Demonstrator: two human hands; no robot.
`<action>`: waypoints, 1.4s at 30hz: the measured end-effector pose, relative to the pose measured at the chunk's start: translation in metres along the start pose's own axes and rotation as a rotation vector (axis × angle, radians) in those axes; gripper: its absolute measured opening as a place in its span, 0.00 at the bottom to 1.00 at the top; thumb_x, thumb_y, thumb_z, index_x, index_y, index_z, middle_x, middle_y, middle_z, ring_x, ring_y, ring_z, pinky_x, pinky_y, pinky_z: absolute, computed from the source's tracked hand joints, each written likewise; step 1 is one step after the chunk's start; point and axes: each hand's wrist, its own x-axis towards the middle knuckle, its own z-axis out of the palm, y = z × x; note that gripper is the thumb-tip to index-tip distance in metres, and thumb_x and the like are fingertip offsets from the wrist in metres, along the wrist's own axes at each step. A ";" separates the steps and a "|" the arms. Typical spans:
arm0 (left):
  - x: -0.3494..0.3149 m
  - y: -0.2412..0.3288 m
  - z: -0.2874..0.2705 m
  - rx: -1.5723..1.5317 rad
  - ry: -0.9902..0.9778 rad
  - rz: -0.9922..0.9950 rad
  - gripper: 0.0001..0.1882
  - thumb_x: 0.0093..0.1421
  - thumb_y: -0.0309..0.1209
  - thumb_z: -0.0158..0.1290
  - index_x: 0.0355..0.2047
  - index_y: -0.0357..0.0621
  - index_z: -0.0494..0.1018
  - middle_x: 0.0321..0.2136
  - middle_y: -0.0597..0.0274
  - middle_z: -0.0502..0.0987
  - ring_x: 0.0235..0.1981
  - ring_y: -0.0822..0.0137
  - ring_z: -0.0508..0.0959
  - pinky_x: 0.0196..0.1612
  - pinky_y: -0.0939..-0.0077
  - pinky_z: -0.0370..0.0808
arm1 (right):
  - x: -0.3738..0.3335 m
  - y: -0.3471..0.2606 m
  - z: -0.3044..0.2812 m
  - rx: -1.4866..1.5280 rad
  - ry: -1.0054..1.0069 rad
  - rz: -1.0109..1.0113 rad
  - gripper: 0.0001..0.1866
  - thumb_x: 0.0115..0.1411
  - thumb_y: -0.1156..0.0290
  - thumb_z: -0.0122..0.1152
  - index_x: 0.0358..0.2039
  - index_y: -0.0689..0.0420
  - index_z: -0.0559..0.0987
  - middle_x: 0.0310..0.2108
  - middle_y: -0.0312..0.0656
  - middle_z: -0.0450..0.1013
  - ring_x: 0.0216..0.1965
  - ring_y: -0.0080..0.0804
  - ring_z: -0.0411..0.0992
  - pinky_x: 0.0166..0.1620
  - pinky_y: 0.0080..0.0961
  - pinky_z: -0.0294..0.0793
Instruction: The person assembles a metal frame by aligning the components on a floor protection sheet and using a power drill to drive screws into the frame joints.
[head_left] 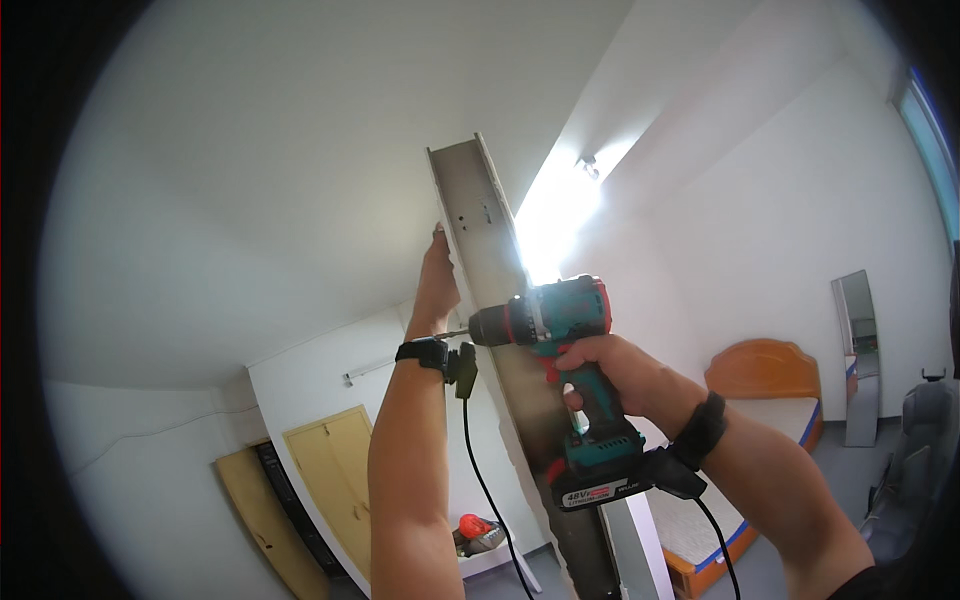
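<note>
A teal, black and red cordless drill point(575, 315) is gripped by my right hand point(615, 372), with the index finger at its red trigger. Its chuck faces left, and a thin bit point(452, 333) sticks out toward my left wrist. Behind the drill rises a long grey-brown channel point(475, 215) with raised edges and a few small holes near its top. My left hand point(437, 275) reaches up along the channel's left edge and holds it; most of its fingers are hidden. Whether the bit touches anything cannot be made out.
Black bands with cables circle both wrists. A bright lamp point(588, 168) shines beyond the channel. A wooden bed point(765, 365), a tall mirror point(857, 350) and a dark grey chair point(920, 440) stand at right. Yellow cabinet doors point(345, 485) and a white table point(490, 560) are lower left.
</note>
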 end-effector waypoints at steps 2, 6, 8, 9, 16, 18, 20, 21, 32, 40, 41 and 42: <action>0.004 -0.016 -0.024 0.076 -0.016 0.020 0.21 0.66 0.23 0.38 0.58 0.29 0.57 0.45 0.52 0.74 0.49 0.67 0.72 0.51 0.75 0.70 | 0.000 0.000 0.006 -0.009 -0.023 0.004 0.13 0.55 0.70 0.55 0.41 0.59 0.73 0.32 0.40 0.70 0.22 0.26 0.69 0.26 0.20 0.71; 0.012 -0.028 -0.042 0.616 -0.011 0.252 0.22 0.64 0.22 0.41 0.58 0.29 0.57 0.46 0.47 0.74 0.45 0.64 0.74 0.49 0.74 0.71 | -0.005 -0.002 0.011 0.004 0.018 0.016 0.12 0.55 0.71 0.54 0.41 0.59 0.73 0.32 0.40 0.70 0.23 0.26 0.69 0.27 0.20 0.71; 0.015 -0.023 -0.044 0.607 0.124 0.195 0.21 0.64 0.26 0.42 0.57 0.30 0.59 0.35 0.53 0.74 0.34 0.64 0.74 0.41 0.75 0.73 | -0.004 0.000 0.011 -0.007 -0.002 0.010 0.12 0.55 0.71 0.54 0.41 0.59 0.72 0.32 0.40 0.70 0.23 0.26 0.69 0.27 0.20 0.71; 0.017 -0.018 -0.032 0.369 0.138 0.050 0.20 0.65 0.29 0.42 0.55 0.31 0.62 0.28 0.58 0.70 0.28 0.66 0.71 0.36 0.76 0.71 | -0.003 0.001 0.007 0.004 -0.008 0.008 0.13 0.55 0.71 0.54 0.41 0.59 0.73 0.32 0.40 0.70 0.23 0.26 0.69 0.27 0.21 0.71; 0.023 -0.005 -0.015 -0.214 0.324 -0.275 0.21 0.65 0.38 0.43 0.52 0.34 0.69 0.13 0.70 0.59 0.14 0.75 0.60 0.16 0.79 0.60 | -0.004 0.000 0.004 0.007 -0.001 0.018 0.13 0.54 0.71 0.56 0.41 0.59 0.73 0.32 0.40 0.71 0.23 0.27 0.69 0.27 0.22 0.71; 0.027 -0.007 -0.019 0.106 0.291 -0.121 0.21 0.63 0.32 0.44 0.54 0.32 0.66 0.14 0.70 0.60 0.14 0.75 0.60 0.16 0.77 0.63 | -0.002 0.000 0.003 0.005 -0.016 0.009 0.14 0.54 0.71 0.56 0.41 0.60 0.74 0.32 0.40 0.71 0.23 0.27 0.69 0.27 0.22 0.71; 0.028 -0.010 -0.031 0.432 0.239 0.060 0.22 0.62 0.27 0.45 0.56 0.31 0.64 0.15 0.70 0.61 0.15 0.76 0.61 0.17 0.76 0.66 | 0.001 0.002 0.004 -0.001 -0.039 0.004 0.14 0.53 0.70 0.56 0.41 0.60 0.74 0.32 0.39 0.71 0.23 0.27 0.69 0.27 0.22 0.71; 0.029 -0.006 -0.030 0.348 0.198 -0.024 0.23 0.61 0.23 0.44 0.57 0.29 0.63 0.16 0.69 0.63 0.16 0.75 0.62 0.19 0.76 0.69 | 0.001 0.004 0.002 0.027 -0.029 0.007 0.14 0.53 0.70 0.56 0.41 0.60 0.74 0.32 0.40 0.71 0.22 0.28 0.69 0.27 0.23 0.71; 0.008 0.044 0.018 -0.253 0.289 -0.265 0.26 0.65 0.28 0.35 0.62 0.30 0.56 0.16 0.72 0.58 0.17 0.78 0.58 0.21 0.81 0.66 | 0.000 0.005 -0.004 0.027 -0.061 -0.024 0.14 0.53 0.70 0.57 0.41 0.59 0.73 0.33 0.42 0.71 0.23 0.28 0.70 0.28 0.23 0.71; 0.004 0.039 0.009 -0.123 0.194 -0.211 0.25 0.69 0.42 0.33 0.57 0.39 0.65 0.30 0.65 0.76 0.30 0.75 0.76 0.32 0.79 0.74 | 0.007 0.006 -0.004 0.024 -0.019 0.030 0.17 0.52 0.73 0.54 0.45 0.59 0.73 0.32 0.41 0.71 0.25 0.31 0.70 0.29 0.22 0.73; 0.008 0.035 0.009 -0.121 0.193 -0.215 0.25 0.69 0.42 0.33 0.57 0.39 0.65 0.30 0.65 0.76 0.30 0.75 0.76 0.32 0.79 0.74 | 0.007 0.005 -0.005 0.028 -0.019 0.032 0.17 0.52 0.73 0.54 0.45 0.59 0.73 0.32 0.41 0.71 0.25 0.31 0.70 0.29 0.22 0.73; 0.005 0.029 0.009 -0.087 0.205 -0.174 0.25 0.69 0.42 0.33 0.55 0.40 0.67 0.33 0.65 0.76 0.32 0.75 0.76 0.34 0.79 0.74 | 0.006 0.008 -0.006 0.036 -0.023 0.021 0.18 0.51 0.73 0.55 0.44 0.59 0.73 0.32 0.41 0.71 0.25 0.31 0.70 0.29 0.22 0.73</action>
